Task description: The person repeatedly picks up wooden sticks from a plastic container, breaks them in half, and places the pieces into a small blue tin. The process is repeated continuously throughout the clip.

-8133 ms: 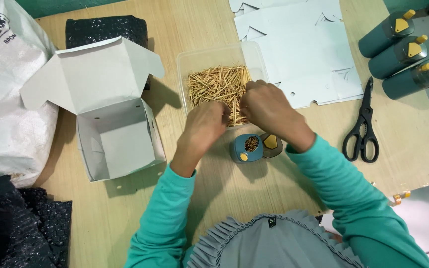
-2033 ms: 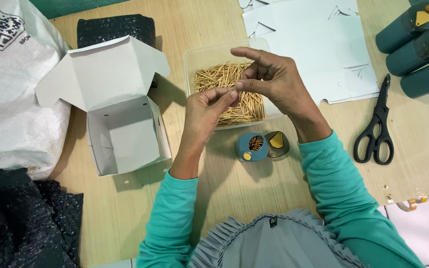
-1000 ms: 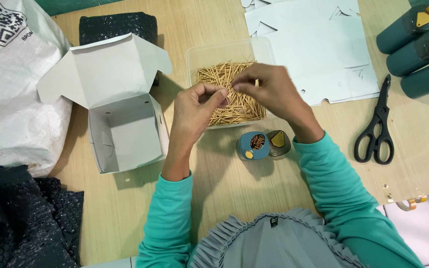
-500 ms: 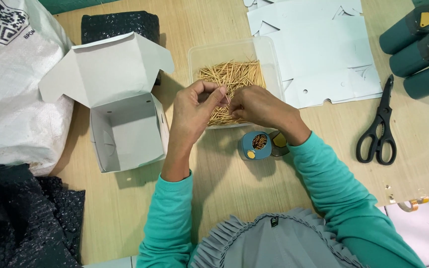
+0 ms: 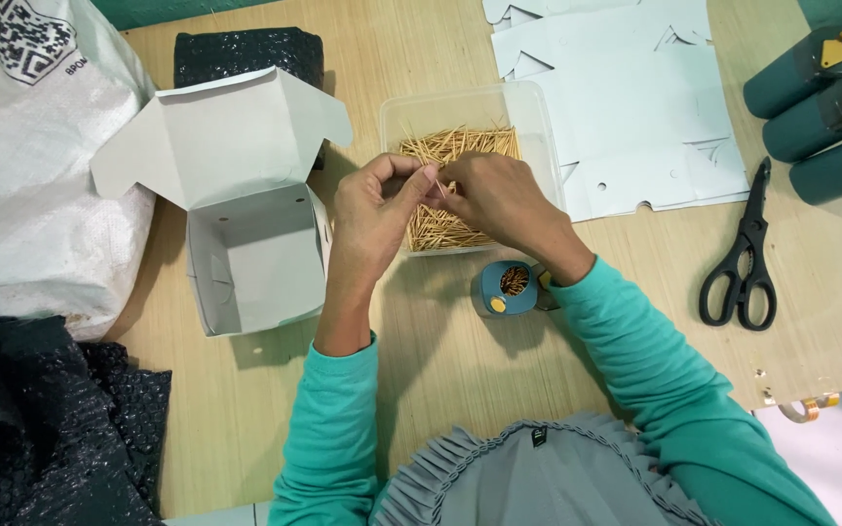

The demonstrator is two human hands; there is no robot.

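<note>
My left hand and my right hand meet over the near side of a clear plastic tub filled with toothpicks. Both hands pinch a small bunch of toothpicks between their fingertips. Just in front of the tub stands a small teal round container, open at the top, with toothpicks inside. My right forearm passes close beside it.
An open white cardboard box sits left of the hands. Flat white box blanks lie behind right. Black scissors and three teal containers are at the right. A white sack and black wrap fill the left.
Both hands lifted off the toothpick pile and drew together above the tub's near edge, now pinching a bunch. The view shifted slightly.
</note>
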